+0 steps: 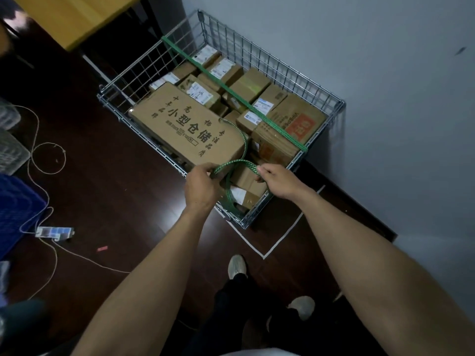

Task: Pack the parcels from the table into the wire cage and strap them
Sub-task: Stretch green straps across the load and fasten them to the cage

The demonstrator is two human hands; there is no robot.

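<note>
The wire cage [270, 65] stands on the dark wood floor [128, 201] with its right side close to the grey wall [385, 98]. Its near and left sides face open floor. The top is open, and the walls are square steel mesh under a tubular rim.

Cardboard parcels [253, 86] fill the cage to below the rim. A large carton [185, 127], printed with black characters, lies flat at the near left.

A taut strap [231, 92], green and perforated, crosses the top from the far-left rim to the near-right rim. A loose strap [236, 162] of the same material curls in a loop above the near corner, with its free end over the large carton.

The left hand [199, 186] and right hand [277, 181] hold this loop, slightly apart. The fingers [209, 168] of each hand pinch the strap.

A white tape line [264, 255] on the floor frames the near corner. A thin cord [47, 143] lies looped on the floor at left, well apart from the cage. A yellow counter [64, 19] stands beyond the far-left corner.
</note>
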